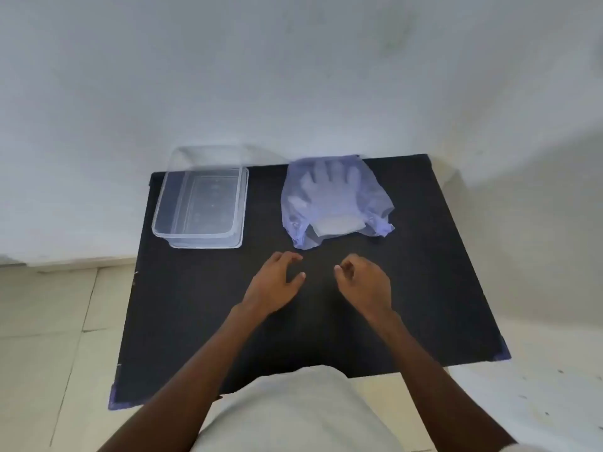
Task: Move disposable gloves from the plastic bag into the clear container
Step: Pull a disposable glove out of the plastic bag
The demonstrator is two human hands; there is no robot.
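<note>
A bluish translucent plastic bag (375, 203) lies flat at the back middle of the black table (424, 288), its mouth facing me. Pale disposable gloves (329, 190) show through it, with a white edge sticking out at the mouth. The clear container (199, 234) stands empty at the back left, its lid leaning against the wall behind it. My left hand (274, 282) hovers just in front of the bag's mouth with fingers spread and curled. My right hand (365, 280) is beside it, fingers loosely curled. Neither hand holds anything or touches the bag.
A white wall rises right behind the table. Pale floor tiles lie to the left and a speckled white floor to the right. My light-coloured clothing (293, 415) fills the bottom middle of the view.
</note>
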